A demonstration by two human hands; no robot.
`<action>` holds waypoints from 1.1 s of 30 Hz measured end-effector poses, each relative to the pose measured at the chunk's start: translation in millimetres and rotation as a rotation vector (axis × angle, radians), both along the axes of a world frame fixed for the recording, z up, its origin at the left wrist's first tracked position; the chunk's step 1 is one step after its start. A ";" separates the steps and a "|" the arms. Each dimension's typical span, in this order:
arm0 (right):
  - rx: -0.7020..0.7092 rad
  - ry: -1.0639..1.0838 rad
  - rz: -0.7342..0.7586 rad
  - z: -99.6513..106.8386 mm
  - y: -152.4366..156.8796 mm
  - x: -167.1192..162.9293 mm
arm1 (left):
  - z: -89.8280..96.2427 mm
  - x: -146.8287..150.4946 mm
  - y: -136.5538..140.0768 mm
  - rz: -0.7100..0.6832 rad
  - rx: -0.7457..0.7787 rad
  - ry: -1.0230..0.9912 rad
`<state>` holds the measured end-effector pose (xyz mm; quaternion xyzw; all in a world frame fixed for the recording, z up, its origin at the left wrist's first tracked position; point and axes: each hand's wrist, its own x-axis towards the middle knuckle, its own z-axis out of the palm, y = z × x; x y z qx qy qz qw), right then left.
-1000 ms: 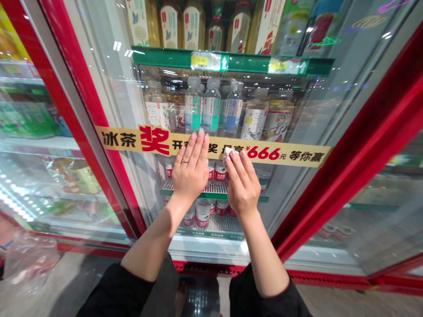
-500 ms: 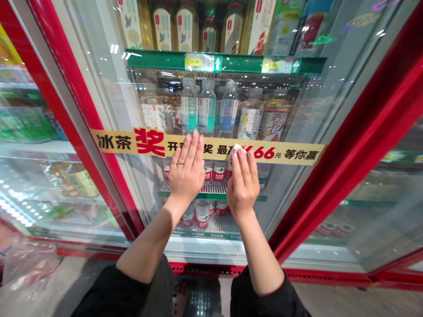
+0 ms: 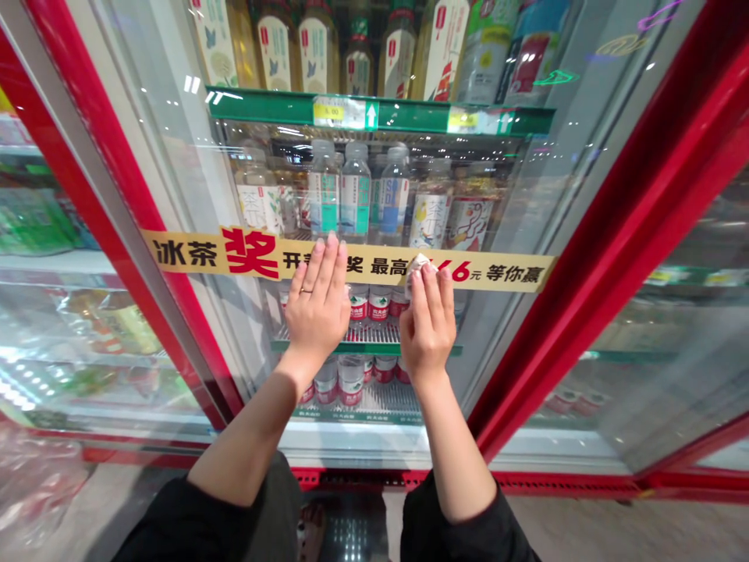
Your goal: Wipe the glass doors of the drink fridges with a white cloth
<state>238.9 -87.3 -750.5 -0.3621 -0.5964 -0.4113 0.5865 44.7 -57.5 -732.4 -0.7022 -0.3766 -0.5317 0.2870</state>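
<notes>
1 yellow strip crosses the glass door mid-frame; your left hand, left of centre, is open, fingers extended flat across it; your right hand, right of centre, grips a white wad beneath its fingertips against the strip; bottles stand behind glass, upper centre; a red frame slants down the right.

White wad on yellow strip
</notes>
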 end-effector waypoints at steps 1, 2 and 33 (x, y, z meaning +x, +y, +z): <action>0.005 0.019 -0.007 2.4 0.2 2.6 | -1.4 0.2 0.4 0.005 0.005 -0.002; -0.012 0.033 -0.017 6.4 -0.5 4.4 | -2.9 0.6 0.8 0.012 0.018 -0.002; -0.055 -0.003 -0.006 3.1 -4.1 55.2 | 29.8 60.1 -25.5 -0.005 0.190 0.418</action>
